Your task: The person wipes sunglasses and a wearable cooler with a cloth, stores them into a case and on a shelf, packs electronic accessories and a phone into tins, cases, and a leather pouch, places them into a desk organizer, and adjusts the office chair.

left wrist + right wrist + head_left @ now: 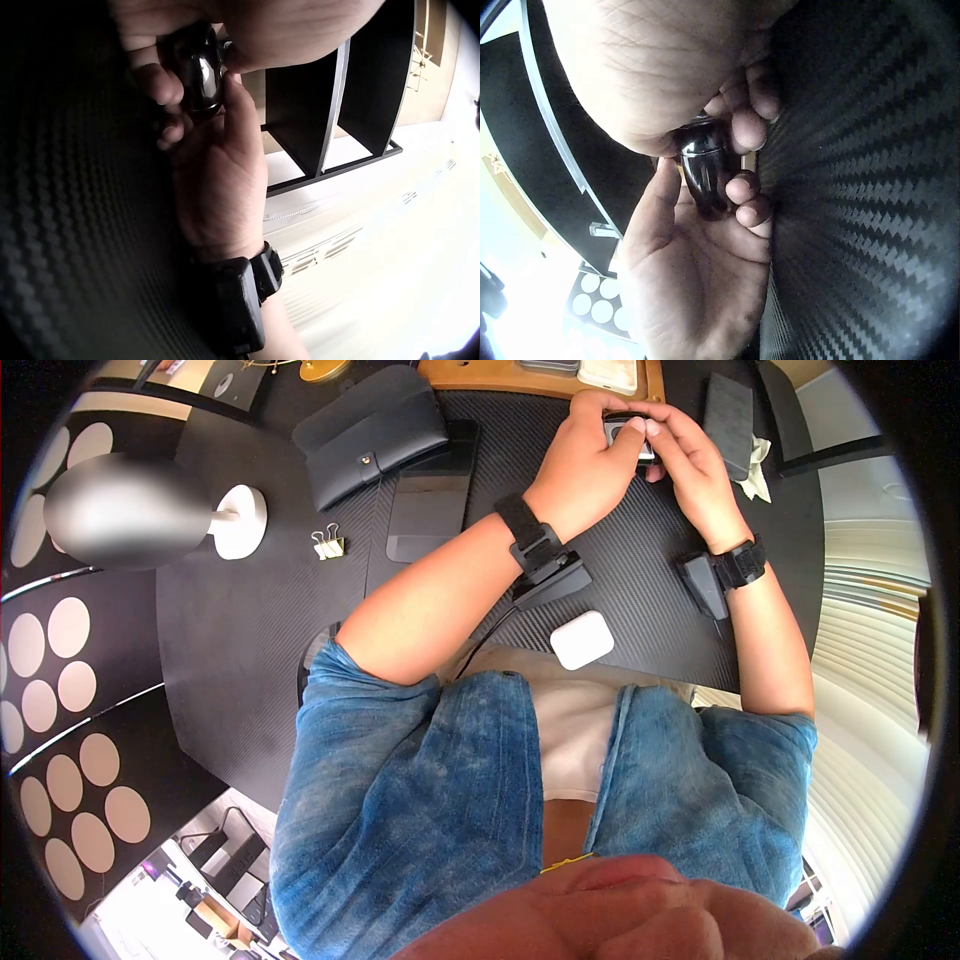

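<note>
Both hands meet near the far side of the black desk around a small, glossy black rounded object with a seam across its side. In the head view its top looks silvery grey, and its exact kind cannot be told. My left hand grips it from the left, thumb laid over the top. From the right, my right hand holds the same object, its thumb beside the other thumb. Fingers cover much of it in every view. Its dark, shiny side also shows between the hands in the left wrist view.
Nearest the body lies a white rounded case. To the left are a smartphone, a black snap-fastened wallet, a binder clip and a white round stand. A dark box, tissue and wooden tray lie beyond.
</note>
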Action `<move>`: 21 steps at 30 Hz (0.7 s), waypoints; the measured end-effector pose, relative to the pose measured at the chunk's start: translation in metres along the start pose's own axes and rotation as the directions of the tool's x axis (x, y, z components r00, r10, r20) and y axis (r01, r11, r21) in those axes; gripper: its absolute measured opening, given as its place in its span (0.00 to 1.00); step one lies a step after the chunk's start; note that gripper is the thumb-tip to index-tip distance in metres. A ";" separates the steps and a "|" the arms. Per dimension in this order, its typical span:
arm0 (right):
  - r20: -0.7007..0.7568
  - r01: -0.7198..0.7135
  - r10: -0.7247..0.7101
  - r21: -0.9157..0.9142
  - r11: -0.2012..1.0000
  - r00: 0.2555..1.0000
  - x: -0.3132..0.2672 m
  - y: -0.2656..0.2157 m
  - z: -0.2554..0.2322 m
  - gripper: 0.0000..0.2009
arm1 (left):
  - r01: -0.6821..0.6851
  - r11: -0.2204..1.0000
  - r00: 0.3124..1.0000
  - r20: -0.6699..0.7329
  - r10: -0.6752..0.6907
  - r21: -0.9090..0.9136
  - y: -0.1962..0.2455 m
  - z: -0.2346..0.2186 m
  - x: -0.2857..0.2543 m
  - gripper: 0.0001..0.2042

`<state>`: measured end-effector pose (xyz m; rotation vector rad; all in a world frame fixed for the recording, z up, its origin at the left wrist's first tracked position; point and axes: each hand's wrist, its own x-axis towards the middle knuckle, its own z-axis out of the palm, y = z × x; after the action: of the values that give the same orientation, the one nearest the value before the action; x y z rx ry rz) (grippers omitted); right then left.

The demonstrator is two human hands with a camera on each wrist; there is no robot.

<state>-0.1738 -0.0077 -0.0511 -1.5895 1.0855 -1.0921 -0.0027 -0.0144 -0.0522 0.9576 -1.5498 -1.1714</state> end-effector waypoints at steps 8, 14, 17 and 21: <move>-0.001 -0.004 0.004 -0.011 1.000 1.000 0.000 0.001 0.000 0.16 | 0.074 0.996 0.997 0.020 -0.075 0.047 0.025 -0.005 -0.007 0.20; -0.004 -0.011 0.011 -0.021 1.000 1.000 -0.001 -0.001 0.001 0.16 | -0.046 0.995 0.999 -0.016 0.047 0.087 0.018 -0.002 -0.007 0.20; 0.005 -0.015 0.015 -0.027 1.000 1.000 -0.001 0.000 0.000 0.16 | 0.029 0.999 1.000 0.009 -0.029 0.033 0.023 -0.004 -0.009 0.21; 0.005 -0.010 0.011 -0.046 0.999 1.000 -0.002 -0.001 0.000 0.16 | -0.039 0.992 0.999 -0.019 0.042 0.117 0.016 -0.002 -0.007 0.22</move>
<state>-0.1740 -0.0061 -0.0507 -1.6203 1.1217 -1.0620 0.0004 -0.0044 -0.0376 1.0073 -1.6276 -1.0480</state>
